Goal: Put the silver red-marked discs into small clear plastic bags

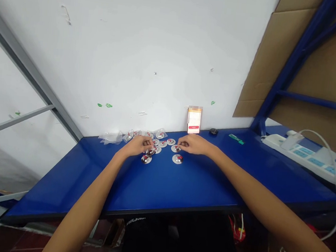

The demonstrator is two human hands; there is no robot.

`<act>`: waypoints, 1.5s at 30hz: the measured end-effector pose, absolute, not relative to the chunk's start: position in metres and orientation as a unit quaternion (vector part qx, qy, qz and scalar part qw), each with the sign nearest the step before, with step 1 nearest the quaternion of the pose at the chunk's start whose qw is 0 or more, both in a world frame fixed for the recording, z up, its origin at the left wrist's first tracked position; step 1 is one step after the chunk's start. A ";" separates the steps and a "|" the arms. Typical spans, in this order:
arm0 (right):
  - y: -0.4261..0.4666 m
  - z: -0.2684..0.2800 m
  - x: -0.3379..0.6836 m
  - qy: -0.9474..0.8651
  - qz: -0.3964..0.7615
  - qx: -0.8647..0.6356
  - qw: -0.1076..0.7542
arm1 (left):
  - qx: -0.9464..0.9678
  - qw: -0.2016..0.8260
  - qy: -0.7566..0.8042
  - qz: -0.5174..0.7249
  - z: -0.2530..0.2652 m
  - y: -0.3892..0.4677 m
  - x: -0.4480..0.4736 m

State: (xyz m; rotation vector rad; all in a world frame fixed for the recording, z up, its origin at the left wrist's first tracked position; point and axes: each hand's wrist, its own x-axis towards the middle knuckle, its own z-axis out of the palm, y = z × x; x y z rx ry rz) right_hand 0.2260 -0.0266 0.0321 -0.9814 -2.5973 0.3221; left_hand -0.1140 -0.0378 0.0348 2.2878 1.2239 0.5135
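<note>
Several small round pieces, each a shiny domed disc on a pale round base with red on it, lie at the back middle of the blue table [149, 191]. My left hand [138, 145] is closed, its fingertips pinching one shiny disc [151, 152] above the left part of the group. Just in front of that hand lies a second disc [146, 159]. My right hand [196, 143] is closed too, thumb and fingers on the edge of another disc [175, 148]. A further disc [178, 159] lies in front of it. The exact kind of these pieces is too small to tell.
Clear plastic bags [111, 137] lie at the back left. A lit phone [194, 120] leans against the white wall. Right of it are a black round object [213, 131], a green item [236, 139] and a white power strip [307, 157] with a cable.
</note>
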 end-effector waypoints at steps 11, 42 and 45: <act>-0.026 0.033 0.226 -0.909 0.111 -0.349 0.198 | 0.638 -0.132 0.729 0.211 0.042 -0.014 -0.209; -0.050 0.039 0.203 -0.899 0.051 -0.298 0.317 | 0.544 0.172 0.559 0.602 0.056 -0.017 -0.181; -0.061 0.041 0.190 -0.872 0.043 -0.289 0.393 | 0.536 0.337 0.446 0.632 0.054 -0.025 -0.140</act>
